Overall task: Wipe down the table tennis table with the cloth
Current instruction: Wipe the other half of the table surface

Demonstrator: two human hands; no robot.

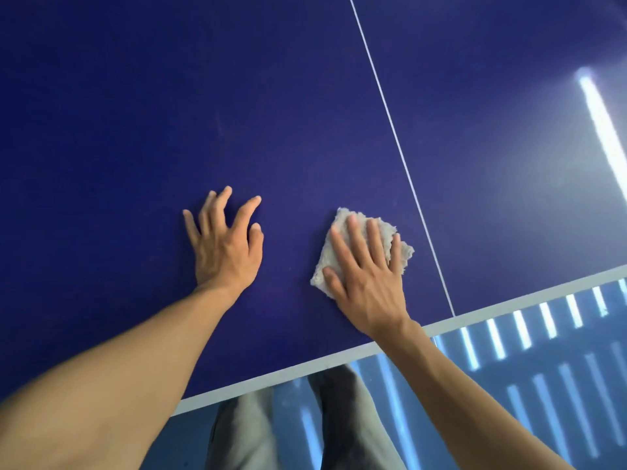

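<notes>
Currently the right hand [366,276] lies flat on the cloth [405,253], fingers straight and slightly spread, pressing it to the table tennis table [271,96]; nothing is gripped. Cloth: pale, fuzzy, folded to a rough square, lying on the blue surface near the white edge band [305,368] and just left of the thin white centre line [397,144]. Left hand [224,245]: spread, fingers a little bent, resting on the bare table beside the cloth but apart from it; it holds nothing. A bright strip of light [600,123] reflects off the tabletop at far right. Below the table edge: the person's grey trouser legs [244,432] and a glossy floor [543,385] with striped reflections.
</notes>
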